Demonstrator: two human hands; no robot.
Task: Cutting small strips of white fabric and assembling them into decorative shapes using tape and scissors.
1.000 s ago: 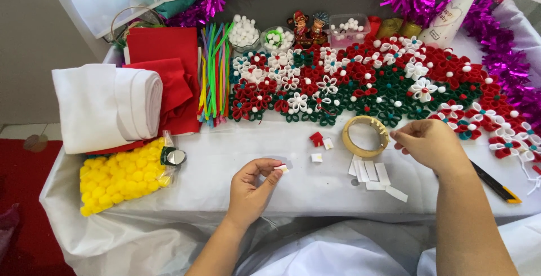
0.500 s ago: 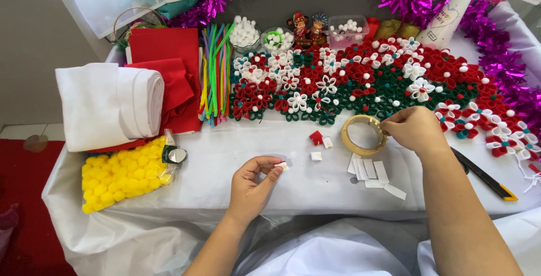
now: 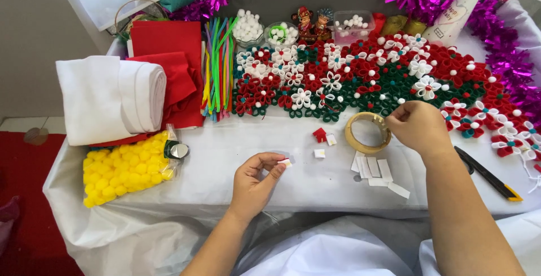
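Pinching a small white piece [image 3: 287, 162] between thumb and fingertips, the left hand [image 3: 256, 181] hovers above the white tablecloth [image 3: 225, 157]. Beyond it lie cut white strips [image 3: 375, 170]. The right hand [image 3: 418, 126] closes its fingertips at the rim of the tape roll [image 3: 368, 132], seemingly pulling tape free. Sticking the piece likely calls for a careful, steady peel. Farther back spreads the red, white and green flower mat [image 3: 372, 76].

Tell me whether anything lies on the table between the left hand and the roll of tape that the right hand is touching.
Yes. Between the left hand and the roll of tape lie a small white square and a small red piece on the table. The right hand is already at the roll.
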